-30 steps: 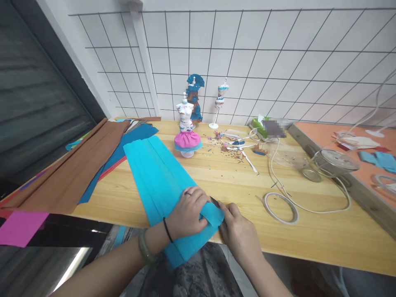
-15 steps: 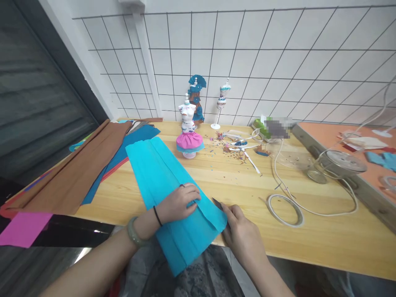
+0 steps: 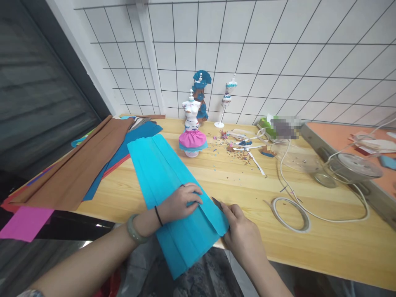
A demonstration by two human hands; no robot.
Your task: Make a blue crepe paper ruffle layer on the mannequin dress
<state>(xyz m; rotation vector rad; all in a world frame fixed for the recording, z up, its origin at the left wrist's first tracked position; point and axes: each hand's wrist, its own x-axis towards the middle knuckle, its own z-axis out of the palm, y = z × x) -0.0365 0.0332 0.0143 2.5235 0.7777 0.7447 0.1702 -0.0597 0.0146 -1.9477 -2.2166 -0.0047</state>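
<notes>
No readable writing anywhere. The one label, on a green item [image 3: 265, 123] at the far side of the table [image 3: 309, 243], was blurred out.

Left hand [image 3: 182, 202] lay palm down on the turquoise crepe paper [image 3: 161, 169], fingers spread loosely and pressing the sheet flat, not gripping. Its forearm came in from near left, with a jade bangle [image 3: 133, 229] and a black hair tie [image 3: 157, 215] on the wrist and a dark ring on one finger. Right hand [image 3: 243, 235] sat just right of it at the paper's near right corner. Its fingers were curled closed around a dark tool [image 3: 216, 203], whose pointed tip stuck out along the paper edge. Could not tell what kind of tool. The fingertips were partly tucked under the corner.

The turquoise paper ran as a long pleated strip from mid-table toward the near edge, and its near end hung over the edge.

To its left were dark blue paper [image 3: 136, 136] and brown paper [image 3: 77, 165], overlapping, and a pink sheet [image 3: 24, 222] at near left. Far of the strip stood a mini mannequin [image 3: 192, 132] in a pink skirt, with two more small dress forms behind it against the tiled wall. Paper scraps [image 3: 238, 152] were scattered right of the mannequin. A white tape ring [image 3: 291, 214] and a white cord [image 3: 324, 214] lay right of the hands. An orange board [image 3: 340, 136] was at far right.
</notes>
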